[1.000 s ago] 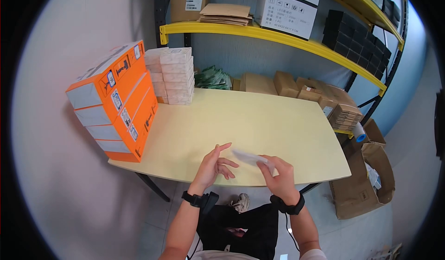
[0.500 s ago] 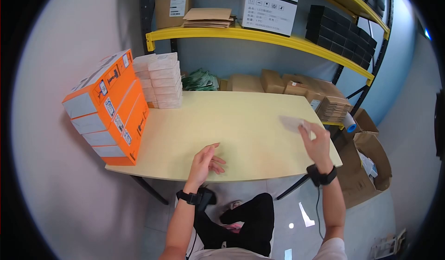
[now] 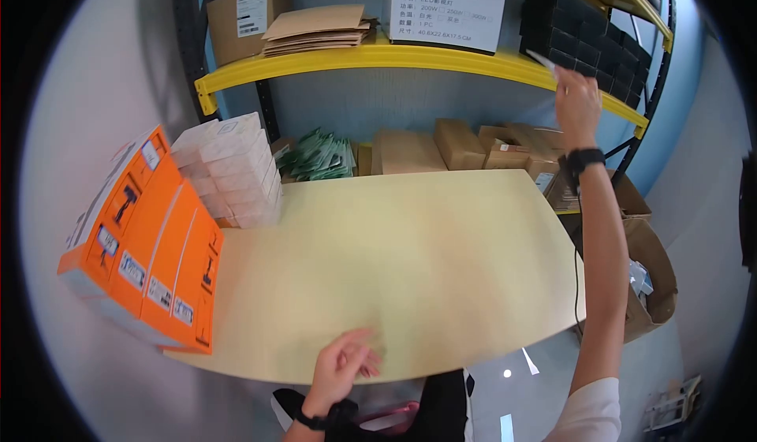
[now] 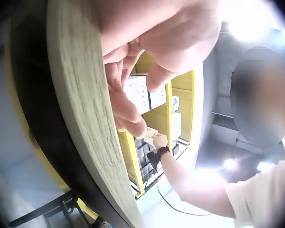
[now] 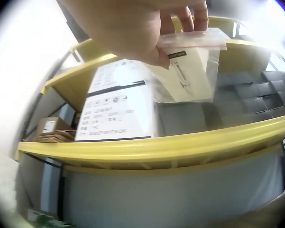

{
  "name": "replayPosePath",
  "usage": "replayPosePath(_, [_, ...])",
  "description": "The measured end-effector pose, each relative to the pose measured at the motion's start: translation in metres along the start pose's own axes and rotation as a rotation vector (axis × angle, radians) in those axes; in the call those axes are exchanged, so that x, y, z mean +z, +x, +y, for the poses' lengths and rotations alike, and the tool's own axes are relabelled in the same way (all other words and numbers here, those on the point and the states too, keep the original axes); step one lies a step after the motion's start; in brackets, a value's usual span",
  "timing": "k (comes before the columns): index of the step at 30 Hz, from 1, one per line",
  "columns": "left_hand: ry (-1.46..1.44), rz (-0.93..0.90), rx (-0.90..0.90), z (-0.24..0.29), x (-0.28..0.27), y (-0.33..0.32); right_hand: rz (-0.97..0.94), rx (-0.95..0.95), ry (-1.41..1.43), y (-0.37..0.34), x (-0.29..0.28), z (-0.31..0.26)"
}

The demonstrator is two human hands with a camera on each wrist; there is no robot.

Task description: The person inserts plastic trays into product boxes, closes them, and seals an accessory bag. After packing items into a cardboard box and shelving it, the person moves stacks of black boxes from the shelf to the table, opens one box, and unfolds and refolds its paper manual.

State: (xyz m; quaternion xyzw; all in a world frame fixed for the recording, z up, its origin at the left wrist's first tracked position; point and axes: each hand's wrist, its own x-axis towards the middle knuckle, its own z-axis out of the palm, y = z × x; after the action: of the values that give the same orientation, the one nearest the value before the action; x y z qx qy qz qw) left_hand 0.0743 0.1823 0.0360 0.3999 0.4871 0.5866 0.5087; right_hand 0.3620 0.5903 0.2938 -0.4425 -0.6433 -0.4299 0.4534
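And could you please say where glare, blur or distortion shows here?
Head view: left hand smeared, yellow shelf bowed, probably by the lens, bright patches on the floor. Left wrist view: light washing over the right forearm, a grey oval blurred. Right wrist view: small print on the white box soft, glare at top right.

bag: clear, red stripe | shelf beam: yellow | boxes: mostly orange | tabletop: pale yellow

Clear bag, reddish seal line, white printed insert inside; aloft, pinched near seal in right grip.
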Motion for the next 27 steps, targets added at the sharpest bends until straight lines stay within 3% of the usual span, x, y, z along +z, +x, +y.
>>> replayPosePath(5, [0.07,0.009,-0.09,0.012,0.003,0.002,0.073,0.072,-0.082,0.06,0.093,0.001])
replayPosePath(7, [0.073,0.006,-0.09,0.011,0.002,0.0,-0.02,0.062,-0.046,0.072,0.12,-0.003])
replayPosePath(9, [0.09,0.008,-0.06,0.009,0.001,0.002,-0.506,0.085,0.077,0.08,0.147,-0.005])
replayPosePath(12, [0.079,0.019,-0.025,0.006,-0.001,0.0,-0.534,0.16,0.253,0.062,0.173,0.003])
replayPosePath(13, [0.083,0.027,-0.022,0.007,-0.001,0.001,-0.483,0.099,0.302,0.063,0.175,0.012])
replayPosePath(15, [0.088,0.021,-0.009,0.009,0.001,0.006,-0.42,0.041,0.337,0.064,0.154,0.019])
replayPosePath(17, [0.07,0.034,-0.003,0.01,0.002,0.008,-0.504,-0.004,0.366,0.055,0.112,0.033])
replayPosePath(18, [0.048,0.044,0.012,0.005,0.002,0.008,-0.436,-0.057,0.401,0.043,0.079,0.029])
replayPosePath(21, [0.092,0.054,0.072,-0.005,0.001,0.007,-0.5,-0.113,0.531,-0.026,0.006,0.033])
replayPosePath(23, [0.116,0.039,0.06,-0.005,0.0,0.007,-0.854,0.04,0.638,-0.078,-0.066,0.017])
replayPosePath(24, [0.143,0.043,0.094,-0.006,-0.001,0.008,-0.943,-0.011,0.605,-0.118,-0.079,0.023])
replayPosePath(27, [0.194,0.061,0.135,-0.007,0.003,0.006,-0.953,-0.063,0.733,-0.223,-0.159,0.01])
